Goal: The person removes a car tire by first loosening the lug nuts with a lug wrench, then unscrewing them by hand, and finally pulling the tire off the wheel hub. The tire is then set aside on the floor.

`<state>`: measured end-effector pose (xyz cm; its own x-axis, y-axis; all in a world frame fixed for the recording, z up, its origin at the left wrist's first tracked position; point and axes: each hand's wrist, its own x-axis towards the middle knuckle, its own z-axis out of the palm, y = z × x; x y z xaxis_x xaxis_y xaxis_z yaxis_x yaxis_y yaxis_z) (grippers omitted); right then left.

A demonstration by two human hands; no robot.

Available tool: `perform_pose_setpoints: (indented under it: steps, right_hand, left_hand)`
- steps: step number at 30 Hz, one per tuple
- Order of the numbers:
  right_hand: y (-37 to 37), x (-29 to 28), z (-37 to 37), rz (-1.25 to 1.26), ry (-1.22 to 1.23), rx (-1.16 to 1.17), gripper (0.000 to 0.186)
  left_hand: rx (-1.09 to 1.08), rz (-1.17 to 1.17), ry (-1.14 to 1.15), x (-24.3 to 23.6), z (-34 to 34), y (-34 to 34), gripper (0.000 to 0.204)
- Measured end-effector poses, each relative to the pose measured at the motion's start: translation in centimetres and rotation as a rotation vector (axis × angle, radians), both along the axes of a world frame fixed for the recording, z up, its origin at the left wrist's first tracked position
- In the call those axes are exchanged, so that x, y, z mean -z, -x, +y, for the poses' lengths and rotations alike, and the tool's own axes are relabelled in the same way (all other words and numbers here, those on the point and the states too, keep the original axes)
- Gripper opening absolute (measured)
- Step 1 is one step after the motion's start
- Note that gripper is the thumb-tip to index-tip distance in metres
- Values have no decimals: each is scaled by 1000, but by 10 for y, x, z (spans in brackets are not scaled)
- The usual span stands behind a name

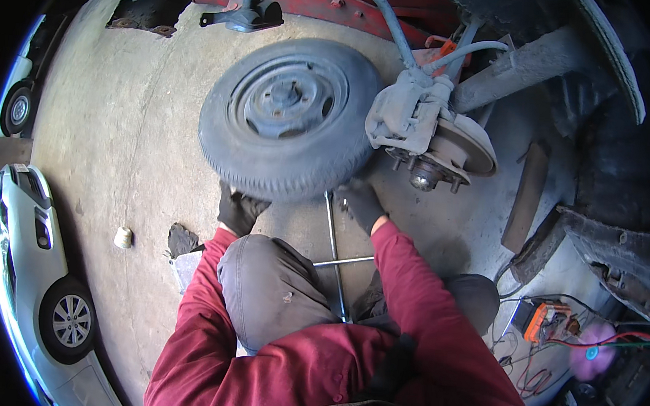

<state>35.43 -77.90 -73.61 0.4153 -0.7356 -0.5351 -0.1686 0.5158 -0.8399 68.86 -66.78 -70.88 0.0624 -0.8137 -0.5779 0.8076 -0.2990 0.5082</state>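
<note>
A car wheel (320, 173) with a black tyre and a dark steel rim lies tilted on the floor before me, its face turned up. My left hand (240, 210), in a dark glove, is closed on the near left edge of the tyre, fingers partly hidden under it. At the tyre's near right edge is my right hand (361, 204), also gloved; motion smears its fingers, so its grip is unclear. Between my knees, a chrome cross-shaped lug wrench (333, 238) reaches toward the tyre. Right of the wheel stands the bare hub with studs (423, 176), beside the brake disc (467, 147) and caliper (404, 114).
A suspension strut (522, 70) and hoses hang at upper right. Red metal beam (303, 1) crosses the back. At lower right lie an orange device (537, 320) and cables. A dark flat bar (528, 196) lies right. A silver car (31, 248) stands left; a small white object (123, 237) sits nearby.
</note>
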Motion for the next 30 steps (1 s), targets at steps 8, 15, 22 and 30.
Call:
perform_pose_setpoints:
  steps: [8, 15, 22, 30]
  right_hand:
    - [20, -68, -23, 171, 132, -221, 54]
    - [50, -94, 25, -45, -201, 88, 37]
    - [82, -127, 38, -118, -123, 173, 39]
    - [116, -195, 48, -23, -31, 242, 33]
  left_hand:
    - [181, -631, -194, -17, -91, -20, 64]
    - [66, -916, 235, -145, -107, 14, 44]
    - [-387, -2124, 722, -281, -130, 22, 40]
    - [16, -1942, 1231, -364, -143, 74, 39]
